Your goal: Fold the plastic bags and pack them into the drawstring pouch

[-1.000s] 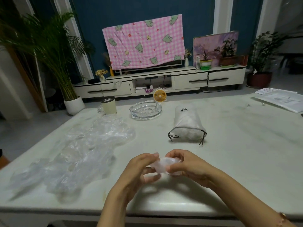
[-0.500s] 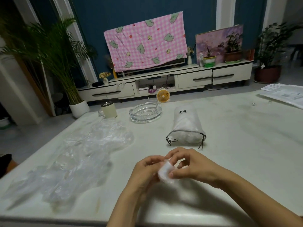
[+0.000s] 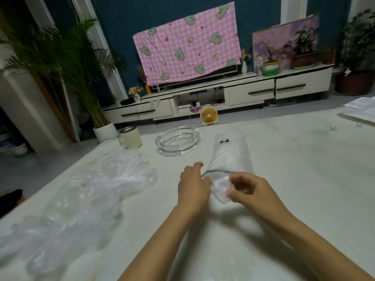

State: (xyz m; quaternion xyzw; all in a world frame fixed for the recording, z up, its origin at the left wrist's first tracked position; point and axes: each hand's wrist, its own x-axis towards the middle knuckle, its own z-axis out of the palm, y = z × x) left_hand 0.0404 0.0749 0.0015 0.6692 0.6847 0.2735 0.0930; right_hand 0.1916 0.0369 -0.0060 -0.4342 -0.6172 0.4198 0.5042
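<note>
Reached forward over the counter (image 3: 304, 179); now pinching the drawstring pouch (image 3: 231, 155) rim in left hand (image 3: 192, 189) fingers, the folded plastic bag (image 3: 220, 189) at its mouth in right hand (image 3: 251, 191) fingers.

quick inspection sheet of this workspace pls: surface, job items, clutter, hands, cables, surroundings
surface: pale table, faintly stained
job's things: drawstring pouch lying on its side, mouth toward the person; folded plastic bag at its mouth; loose plastic bags heaped at left
clutter: glass ashtray, cup, papers, small beads
grippers: left hand holds the pouch mouth; right hand pinches the folded bag
cables: wires in the TV stand shelf
surroundings: cloth-draped screen, palm plant, small fan
</note>
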